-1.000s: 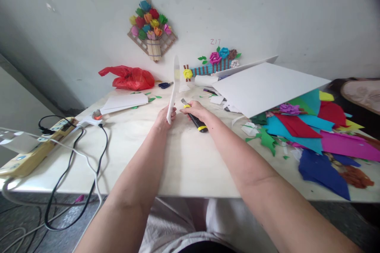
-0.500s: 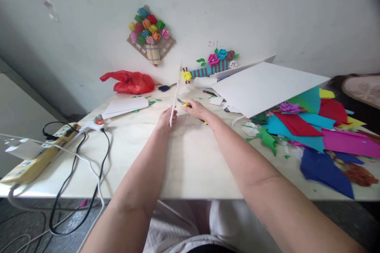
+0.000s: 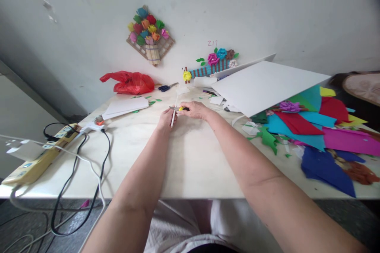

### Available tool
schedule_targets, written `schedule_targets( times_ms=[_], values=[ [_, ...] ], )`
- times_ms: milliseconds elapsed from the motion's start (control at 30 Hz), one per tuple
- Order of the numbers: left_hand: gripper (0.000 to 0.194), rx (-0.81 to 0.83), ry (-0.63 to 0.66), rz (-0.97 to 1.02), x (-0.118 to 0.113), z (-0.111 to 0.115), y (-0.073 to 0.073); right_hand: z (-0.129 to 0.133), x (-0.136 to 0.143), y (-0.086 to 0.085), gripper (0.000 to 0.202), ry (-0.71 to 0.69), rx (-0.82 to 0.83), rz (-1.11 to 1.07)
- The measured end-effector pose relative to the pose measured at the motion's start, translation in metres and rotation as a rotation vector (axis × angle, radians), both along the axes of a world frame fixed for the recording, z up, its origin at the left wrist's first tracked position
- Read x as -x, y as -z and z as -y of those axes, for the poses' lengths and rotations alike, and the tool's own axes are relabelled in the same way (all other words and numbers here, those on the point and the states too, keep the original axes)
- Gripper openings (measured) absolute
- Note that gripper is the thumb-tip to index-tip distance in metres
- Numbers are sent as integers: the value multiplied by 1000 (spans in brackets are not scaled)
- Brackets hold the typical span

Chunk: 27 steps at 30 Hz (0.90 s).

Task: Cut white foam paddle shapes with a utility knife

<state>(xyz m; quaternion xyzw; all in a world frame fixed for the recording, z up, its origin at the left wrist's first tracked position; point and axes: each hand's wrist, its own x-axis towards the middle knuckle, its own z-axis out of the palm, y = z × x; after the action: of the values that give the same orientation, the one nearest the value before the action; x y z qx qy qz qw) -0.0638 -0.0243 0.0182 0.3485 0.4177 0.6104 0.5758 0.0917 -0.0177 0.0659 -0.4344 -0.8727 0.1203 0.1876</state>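
Observation:
Near the middle of the table, my left hand (image 3: 166, 119) is closed around a thin white strip (image 3: 173, 120), which points away from me. My right hand (image 3: 194, 109) grips a yellow and black utility knife (image 3: 182, 108). The knife's blade points left and lies across the strip, just above my left fingers; whether it has cut into the strip I cannot tell. Both hands are close together, with the right fingertips next to the strip.
White boards (image 3: 267, 83) lean at the right above colored paper pieces (image 3: 299, 124). Scissors (image 3: 168, 87) and a red plastic bag (image 3: 133, 83) lie at the back. White sheets (image 3: 126, 106) rest on the left, behind a power strip (image 3: 38, 158) with loose cables. Paper flowers (image 3: 147, 27) hang on the wall.
My right hand has moved left, bringing the knife from beside the strip to across it. The strip, upright-looking before, now appears lower and shorter. My left hand has barely moved.

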Motion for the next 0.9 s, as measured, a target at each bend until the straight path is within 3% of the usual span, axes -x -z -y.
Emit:
schedule_targets(
  times_ms=[900],
  values=[
    [23, -2, 12, -29, 0, 1, -2, -7, -3, 5, 41, 67, -116, 50]
  ],
)
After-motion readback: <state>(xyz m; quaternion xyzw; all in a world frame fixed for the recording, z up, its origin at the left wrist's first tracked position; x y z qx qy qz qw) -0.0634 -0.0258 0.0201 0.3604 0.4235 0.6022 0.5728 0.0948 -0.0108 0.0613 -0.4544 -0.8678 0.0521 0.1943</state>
